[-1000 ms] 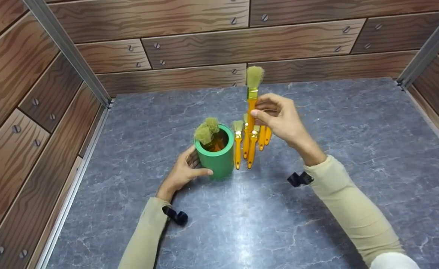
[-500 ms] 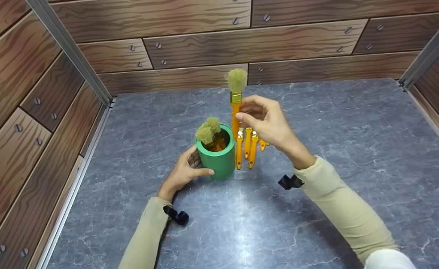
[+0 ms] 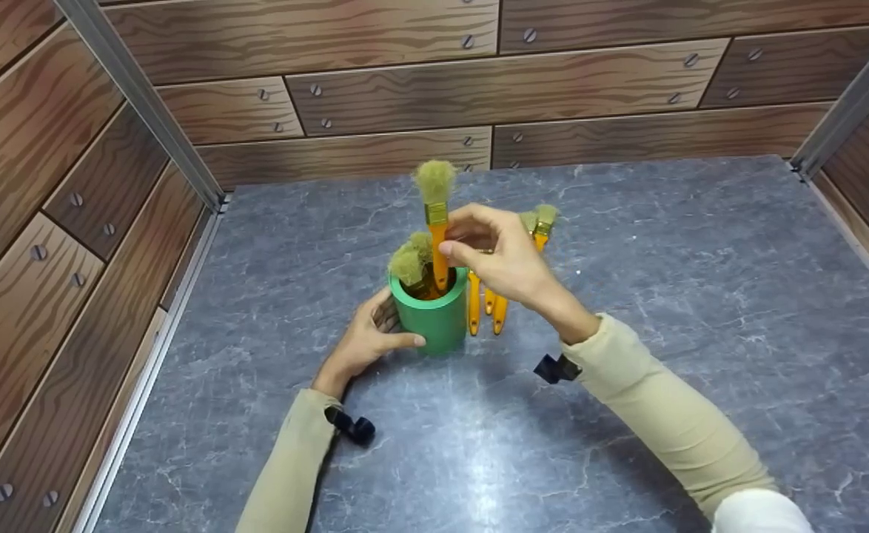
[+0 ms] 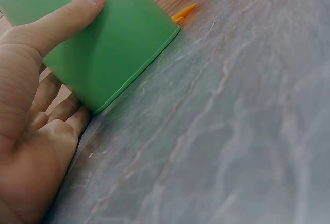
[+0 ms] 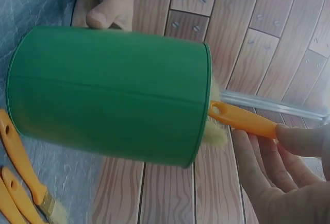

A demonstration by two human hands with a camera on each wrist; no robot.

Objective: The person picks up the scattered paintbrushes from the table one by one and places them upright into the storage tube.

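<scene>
My left hand (image 3: 366,334) holds a green cylindrical container (image 3: 434,326) by its left side, thumb across the front and fingers behind. The container stands upright on the table, and bristle ends of paintbrushes (image 3: 408,265) poke out of its mouth. Between thumb and fingers my right hand (image 3: 505,255) pinches a paintbrush (image 3: 437,215) by its orange handle, bristles up. The tip of that handle is at the container's opening, as the right wrist view also shows with the orange handle (image 5: 245,119) at the rim. More paintbrushes (image 3: 474,303) lie right of the container, partly hidden by my right hand.
The grey marbled table (image 3: 590,444) runs back to a wood-patterned wall (image 3: 397,96). Metal rails (image 3: 157,111) edge the corners. Two loose paintbrush heads (image 3: 544,216) show behind my right hand.
My right hand has carried its paintbrush left and down, from above the loose brushes to the container's mouth. The left hand and container have stayed in place.
</scene>
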